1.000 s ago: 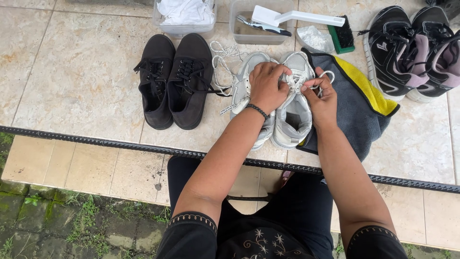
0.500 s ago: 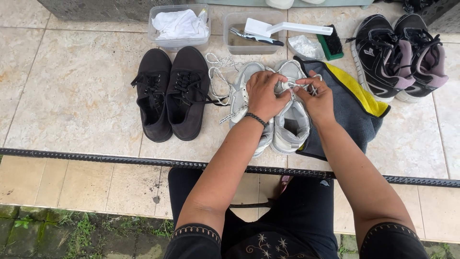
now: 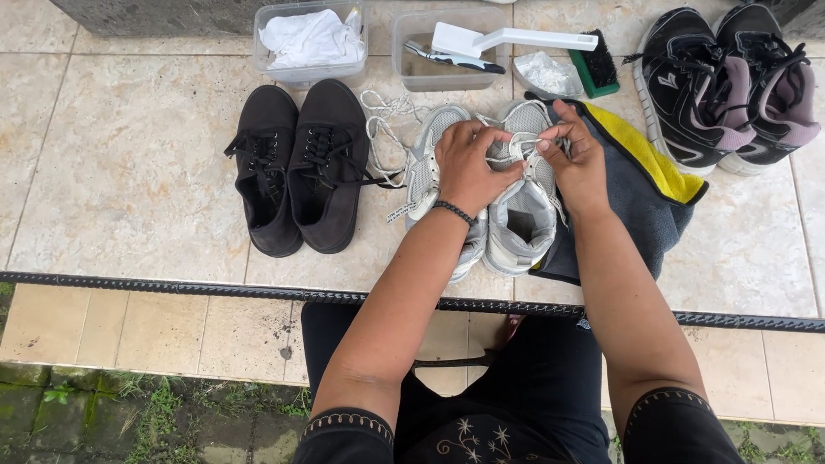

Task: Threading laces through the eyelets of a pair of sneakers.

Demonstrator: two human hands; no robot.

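Both hands are working on the white lace (image 3: 516, 148) of a grey shoe (image 3: 522, 215) that is sitting on the tiled ledge (image 3: 129, 172). The left hand (image 3: 468, 167) is pinching the lace on one side, and the right hand (image 3: 577, 159) is pinching it on the other, so the lace is running right between the fingers. The top holes are looking laced, but no bow is showing. The other grey shoe (image 3: 430, 172) is lying just beside it, with a loose lace (image 3: 382, 120) next to it.

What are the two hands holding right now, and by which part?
Both the left hand and the right hand pinch the white lace over the eyelets of the right-side grey shoe, near its tongue.
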